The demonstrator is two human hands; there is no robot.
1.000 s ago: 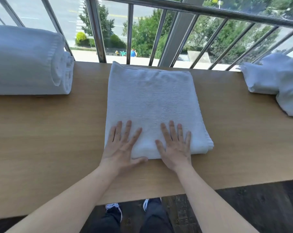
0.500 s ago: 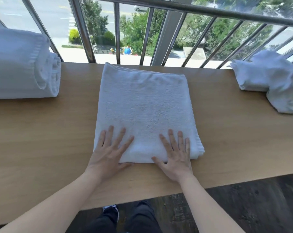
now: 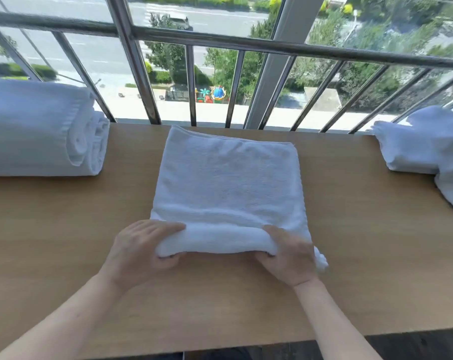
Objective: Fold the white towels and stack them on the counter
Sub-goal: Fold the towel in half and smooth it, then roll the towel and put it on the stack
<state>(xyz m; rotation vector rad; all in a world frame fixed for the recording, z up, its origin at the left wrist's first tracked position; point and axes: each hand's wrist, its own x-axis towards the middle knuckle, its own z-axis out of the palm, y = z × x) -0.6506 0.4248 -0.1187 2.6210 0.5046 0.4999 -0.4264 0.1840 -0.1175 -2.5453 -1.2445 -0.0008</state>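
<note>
Each grip, left hand and right hand, clasps the towel's rolled near edge, which I judge should be advanced evenly, ends level.

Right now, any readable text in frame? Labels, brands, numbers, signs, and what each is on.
No readable text anywhere in the head view.
folded towel, rolled towel, loose towels: plain white, no tag or label showing.
counter and railing: no markings.
vehicle on the street outside: too small and blurred to read any plate or lettering.
</note>
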